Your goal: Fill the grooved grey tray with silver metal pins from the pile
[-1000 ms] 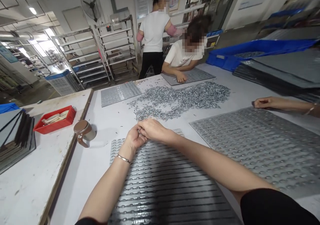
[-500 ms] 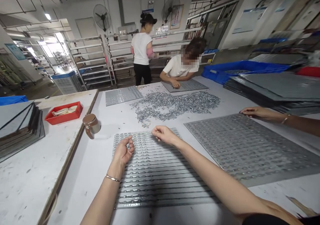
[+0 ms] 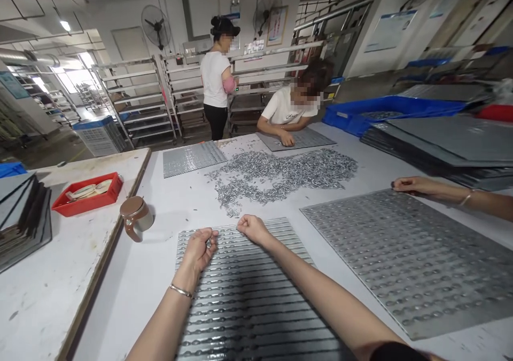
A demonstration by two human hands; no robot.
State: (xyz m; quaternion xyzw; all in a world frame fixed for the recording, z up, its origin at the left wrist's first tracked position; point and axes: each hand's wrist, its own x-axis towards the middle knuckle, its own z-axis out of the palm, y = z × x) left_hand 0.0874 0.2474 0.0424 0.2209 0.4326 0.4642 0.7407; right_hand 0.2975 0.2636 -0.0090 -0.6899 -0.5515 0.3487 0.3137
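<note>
My left hand (image 3: 199,251) hovers over the near-left part of a ribbed grey metal tray (image 3: 248,302), fingers curled around a few small silver metal pieces. My right hand (image 3: 251,227) rests at the tray's far edge, fingers pinched together; what it holds is too small to make out. Just beyond both hands a wide heap of small silver pieces (image 3: 280,171) lies on the white table (image 3: 160,254).
A co-worker's hand (image 3: 409,185) rests on a second tray (image 3: 404,254) to my right. A seated person (image 3: 294,107) works at a far tray; another stands by the racks (image 3: 214,78). A brown mug (image 3: 135,217), red bin (image 3: 86,193) and stacked trays (image 3: 449,136) surround.
My hands, joined together a second ago, have parted. The left came back over the tray with pieces in it; the right settled at the tray's far edge. The camera view shifted.
</note>
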